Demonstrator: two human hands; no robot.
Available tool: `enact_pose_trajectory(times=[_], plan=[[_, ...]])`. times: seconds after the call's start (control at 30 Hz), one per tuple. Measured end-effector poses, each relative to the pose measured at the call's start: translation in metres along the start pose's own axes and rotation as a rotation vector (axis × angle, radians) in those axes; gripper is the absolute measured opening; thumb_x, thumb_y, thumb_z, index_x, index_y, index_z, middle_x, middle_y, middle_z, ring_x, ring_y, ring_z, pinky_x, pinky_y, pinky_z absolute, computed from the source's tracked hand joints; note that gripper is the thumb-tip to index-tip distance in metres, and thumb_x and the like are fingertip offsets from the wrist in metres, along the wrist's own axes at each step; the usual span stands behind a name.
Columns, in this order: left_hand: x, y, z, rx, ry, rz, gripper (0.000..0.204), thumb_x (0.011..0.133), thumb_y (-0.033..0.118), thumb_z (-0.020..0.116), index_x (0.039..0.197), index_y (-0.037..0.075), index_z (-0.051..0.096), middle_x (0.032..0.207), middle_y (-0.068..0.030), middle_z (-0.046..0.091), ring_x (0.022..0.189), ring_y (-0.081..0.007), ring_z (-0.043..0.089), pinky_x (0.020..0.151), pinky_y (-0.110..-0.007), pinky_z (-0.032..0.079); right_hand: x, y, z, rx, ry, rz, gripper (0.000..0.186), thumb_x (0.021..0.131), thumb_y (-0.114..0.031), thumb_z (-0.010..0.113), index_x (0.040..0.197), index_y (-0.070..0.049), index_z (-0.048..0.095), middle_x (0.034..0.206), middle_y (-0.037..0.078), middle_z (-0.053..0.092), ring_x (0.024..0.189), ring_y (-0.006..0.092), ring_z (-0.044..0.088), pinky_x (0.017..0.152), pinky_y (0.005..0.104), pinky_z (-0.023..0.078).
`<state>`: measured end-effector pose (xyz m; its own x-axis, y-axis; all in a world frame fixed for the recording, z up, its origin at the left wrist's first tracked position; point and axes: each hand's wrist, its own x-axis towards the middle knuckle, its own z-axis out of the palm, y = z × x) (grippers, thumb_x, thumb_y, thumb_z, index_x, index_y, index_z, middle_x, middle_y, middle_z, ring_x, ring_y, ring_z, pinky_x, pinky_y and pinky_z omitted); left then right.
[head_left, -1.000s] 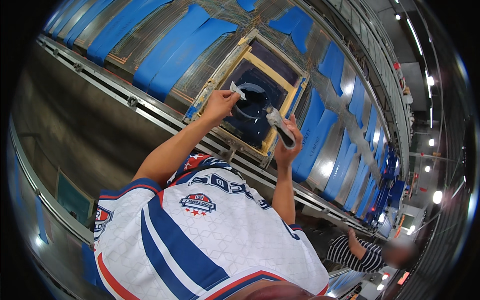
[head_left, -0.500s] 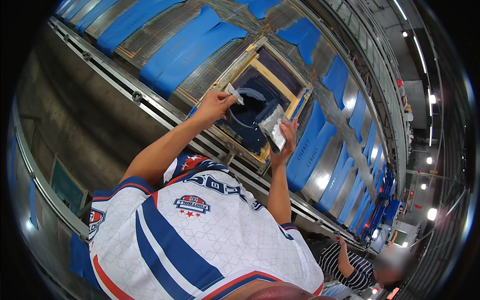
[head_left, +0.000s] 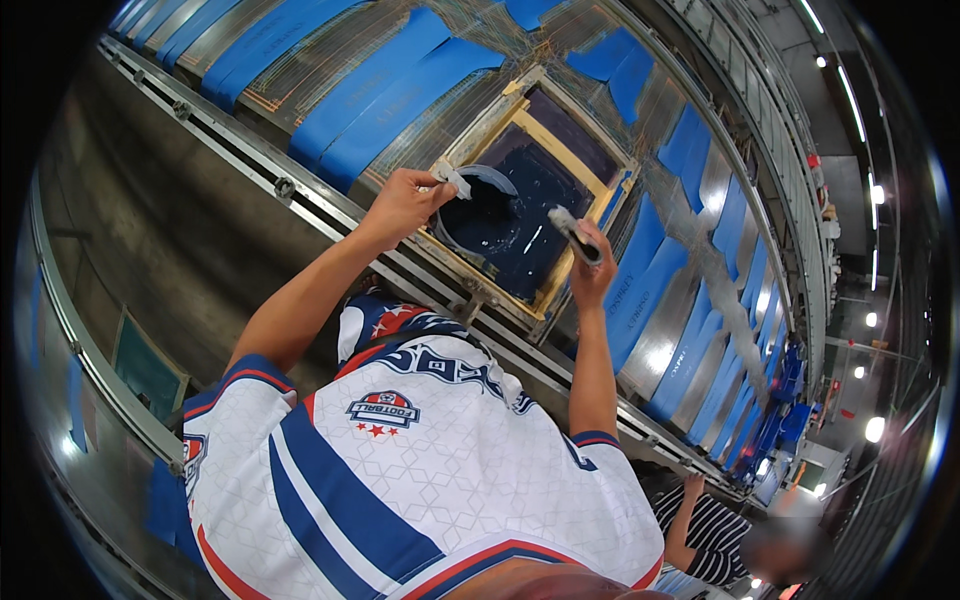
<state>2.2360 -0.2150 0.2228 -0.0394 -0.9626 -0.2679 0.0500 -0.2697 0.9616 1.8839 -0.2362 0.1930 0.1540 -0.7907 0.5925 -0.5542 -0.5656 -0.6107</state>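
Left hand (head_left: 405, 208) pinches a pale piece (head_left: 456, 181) beside the bucket (head_left: 503, 180); right hand (head_left: 593, 272) grips a scraper (head_left: 568, 228), turned more edge-on than before.

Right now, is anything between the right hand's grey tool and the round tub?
Nothing visible stands there. The grey tool, in the right hand, is right of the tub, above the dark framed panel; the left hand is at the opposite side.

Co-worker (head_left: 712, 540) in stripes at lower right, lamps (head_left: 875, 430) above, green panel (head_left: 146, 365) far left
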Motion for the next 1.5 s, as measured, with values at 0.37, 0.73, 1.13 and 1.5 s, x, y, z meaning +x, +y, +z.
enact_pose_trajectory(times=[0.37, 0.73, 1.13, 1.5], plan=[[0.044, -0.054, 0.017, -0.006, 0.128, -0.011, 0.029, 0.096, 0.026, 0.071, 0.091, -0.002, 0.074, 0.067, 0.0006, 0.061, 0.056, -0.0067, 0.054, 0.049, -0.027, 0.042, -0.001, -0.033, -0.003, 0.422, -0.149, 0.521, 0.032, 0.089, -0.003, 0.076, 0.119, 0.0, 0.062, 0.106, 0.006, 0.07, 0.096, 0.0104, 0.065, 0.084, 0.0274, 0.051], [0.023, -0.057, -0.008, -0.216, 0.139, 0.026, 0.026, 0.094, 0.022, 0.074, 0.109, 0.001, 0.073, 0.098, -0.003, 0.072, 0.082, -0.0103, 0.066, 0.07, -0.027, 0.055, 0.008, 0.016, -0.025, -0.187, -0.798, 0.609, 0.046, 0.09, -0.025, 0.068, 0.135, -0.019, 0.06, 0.108, 0.016, 0.072, 0.097, 0.035, 0.068, 0.086, 0.0427, 0.05], [-0.011, -0.058, -0.032, -0.163, 0.315, -0.006, 0.03, 0.094, 0.024, 0.072, 0.113, 0.0, 0.071, 0.102, -0.0047, 0.072, 0.088, -0.0129, 0.069, 0.076, -0.031, 0.058, -0.005, 0.026, -0.004, -0.154, -0.965, 0.515, 0.05, 0.089, -0.021, 0.072, 0.136, -0.015, 0.06, 0.108, 0.016, 0.073, 0.099, 0.034, 0.069, 0.088, 0.0401, 0.052], [-0.004, -0.049, -0.017, -0.236, 0.361, 0.025, 0.028, 0.096, 0.021, 0.07, 0.11, -0.003, 0.071, 0.1, -0.0072, 0.072, 0.084, -0.0133, 0.069, 0.071, -0.03, 0.059, -0.009, 0.044, 0.022, 0.055, -1.062, 0.553, 0.057, 0.083, -0.026, 0.076, 0.135, -0.008, 0.061, 0.122, 0.018, 0.069, 0.111, 0.0346, 0.065, 0.094, 0.0414, 0.051]])
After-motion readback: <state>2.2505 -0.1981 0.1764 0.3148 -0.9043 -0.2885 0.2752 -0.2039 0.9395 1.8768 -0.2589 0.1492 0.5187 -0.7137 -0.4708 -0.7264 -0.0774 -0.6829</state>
